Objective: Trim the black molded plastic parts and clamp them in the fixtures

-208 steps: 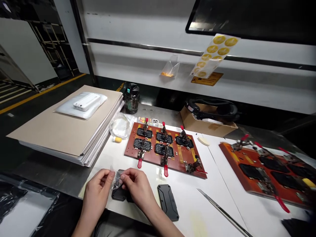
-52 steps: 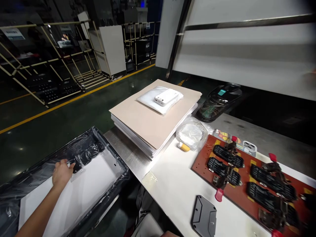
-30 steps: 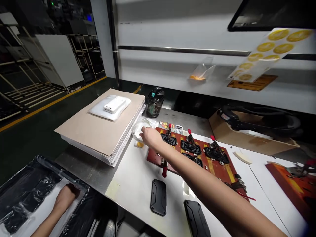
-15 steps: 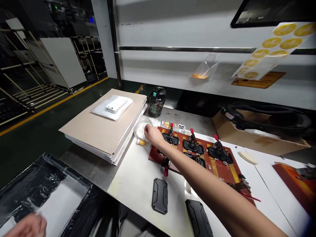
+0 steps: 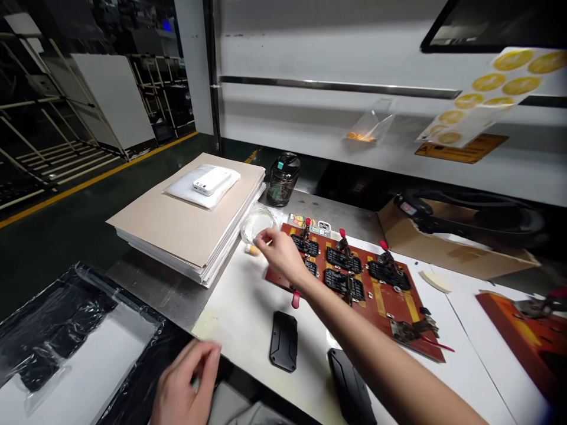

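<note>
My right hand (image 5: pixel 280 252) reaches across the worktable with thumb and fingertips pinched together. If it holds anything, that is too small to make out. Its fingertips are just in front of a clear round dish or bag (image 5: pixel 257 223), near a small orange-and-white item (image 5: pixel 252 250). At the table's front edge, my left hand (image 5: pixel 186 381) is curled, thumb and forefinger bent toward each other, with nothing visible in it. Between the hands lies a black rectangular cover (image 5: pixel 284 341). A second black cover (image 5: pixel 351 386) is partly below my right forearm.
A red-brown fixture board (image 5: pixel 376 295) with toggle clamps and black parts lies right of my hand. Stacked cardboard sheets (image 5: pixel 186 224) bear a white device (image 5: pixel 211 180). Behind stand a dark jar (image 5: pixel 283 180) and an open carton (image 5: pixel 460 257). Black plastic wrap (image 5: pixel 48 330) is at left.
My left hand has moved right from the lower left corner to the table's front edge. My right hand has drawn slightly back toward me from the clear round dish or bag.
</note>
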`<state>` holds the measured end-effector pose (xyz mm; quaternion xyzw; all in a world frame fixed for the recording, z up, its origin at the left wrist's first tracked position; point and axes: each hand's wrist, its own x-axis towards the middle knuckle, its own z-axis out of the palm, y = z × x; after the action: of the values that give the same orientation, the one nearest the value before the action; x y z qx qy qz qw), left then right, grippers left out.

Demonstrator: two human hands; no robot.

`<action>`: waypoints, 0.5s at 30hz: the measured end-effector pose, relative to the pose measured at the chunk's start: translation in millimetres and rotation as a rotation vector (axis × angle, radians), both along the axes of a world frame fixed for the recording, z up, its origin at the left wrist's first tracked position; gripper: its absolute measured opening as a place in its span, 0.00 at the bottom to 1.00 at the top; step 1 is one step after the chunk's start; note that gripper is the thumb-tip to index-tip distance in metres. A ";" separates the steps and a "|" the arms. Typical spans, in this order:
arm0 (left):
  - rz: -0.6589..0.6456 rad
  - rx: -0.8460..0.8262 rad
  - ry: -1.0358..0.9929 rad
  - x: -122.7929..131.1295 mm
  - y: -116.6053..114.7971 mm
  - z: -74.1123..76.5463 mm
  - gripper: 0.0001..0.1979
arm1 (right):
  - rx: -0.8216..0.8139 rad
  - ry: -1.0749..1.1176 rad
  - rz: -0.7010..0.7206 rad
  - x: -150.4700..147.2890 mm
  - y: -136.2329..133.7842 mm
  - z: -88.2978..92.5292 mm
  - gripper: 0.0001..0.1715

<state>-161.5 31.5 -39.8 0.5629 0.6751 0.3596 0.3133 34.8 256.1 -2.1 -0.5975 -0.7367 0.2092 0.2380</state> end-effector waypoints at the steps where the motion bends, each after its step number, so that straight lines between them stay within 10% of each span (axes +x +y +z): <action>1: 0.002 0.092 -0.041 11.0 22.6 6.5 0.09 | -0.020 0.111 0.013 -1.2 -15.1 2.5 0.13; 7: -0.259 0.038 -0.562 52.0 110.8 12.9 0.17 | -0.357 0.811 0.116 2.7 -93.5 -1.7 0.16; 15: -0.077 0.286 -0.085 28.2 60.3 -5.7 0.11 | -0.382 0.722 -0.029 21.9 -134.5 -28.2 0.10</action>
<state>-133.3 91.8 -45.5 0.6115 0.5810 0.4632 0.2719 56.6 121.6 -30.3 -0.5294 -0.5452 0.5352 0.3687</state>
